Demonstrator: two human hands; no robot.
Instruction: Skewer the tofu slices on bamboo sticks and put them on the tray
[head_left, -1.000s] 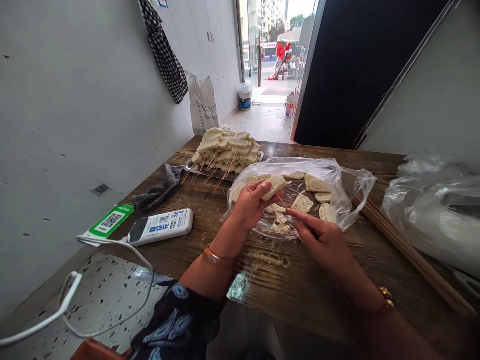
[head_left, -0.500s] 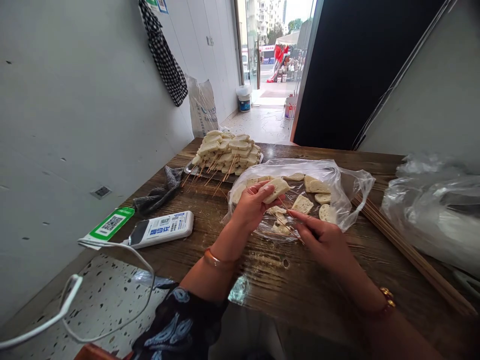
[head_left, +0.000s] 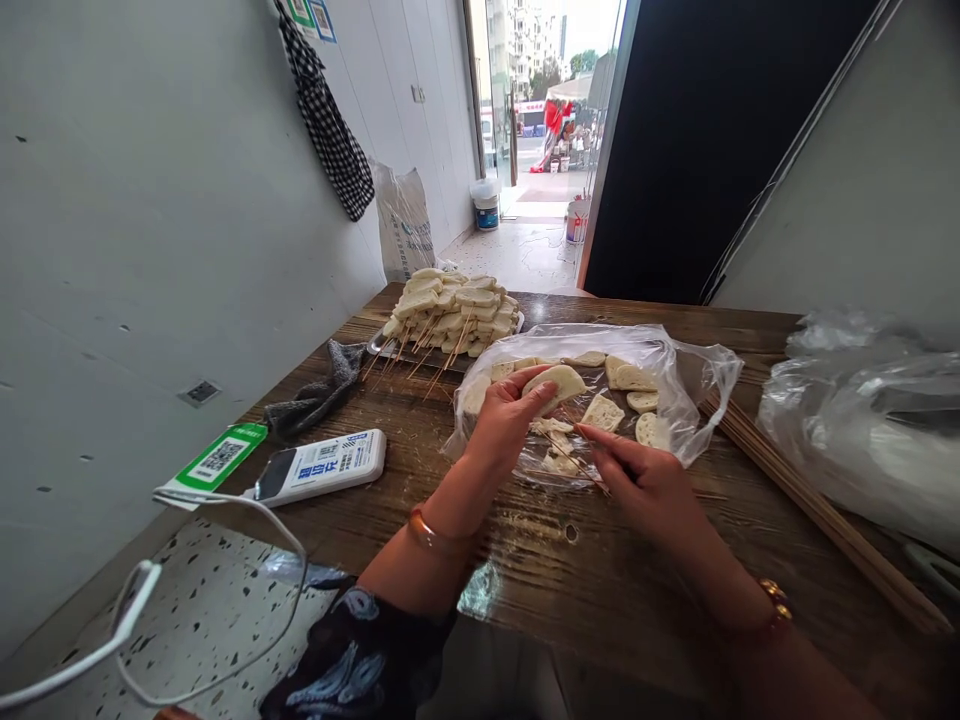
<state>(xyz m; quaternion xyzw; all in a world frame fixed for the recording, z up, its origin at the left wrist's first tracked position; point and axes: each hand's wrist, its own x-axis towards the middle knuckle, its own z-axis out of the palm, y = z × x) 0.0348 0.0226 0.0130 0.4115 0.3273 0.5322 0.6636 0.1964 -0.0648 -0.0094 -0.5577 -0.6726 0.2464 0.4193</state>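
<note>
Over the open plastic bag (head_left: 600,345), my left hand (head_left: 510,410) is closed on a pale slice of bread (head_left: 561,390), thumb across its face. My right hand (head_left: 637,465) pinches a thin wooden skewer (head_left: 568,418) whose upper end points at the slice; whether the tip is inside it, I cannot tell. Several more bread slices (head_left: 634,377) lie on the bag, with a squarish piece (head_left: 602,412) and torn scraps (head_left: 559,455) just beneath my hands. A tray (head_left: 379,345) behind carries a tall heap of skewered bread slices (head_left: 454,305).
On the right lie a bundle of long skewers (head_left: 817,510) and crumpled clear bags (head_left: 862,420). A dark grey cloth (head_left: 319,390), a white payment device (head_left: 326,465) with its cable (head_left: 289,600), and a green code card (head_left: 217,460) are at the left edge of the wooden table (head_left: 525,560).
The bread slice in my left hand has tilted, showing more of its flat face, and the thumb has shifted onto it. My right hand stays nearly in place with the skewer.
</note>
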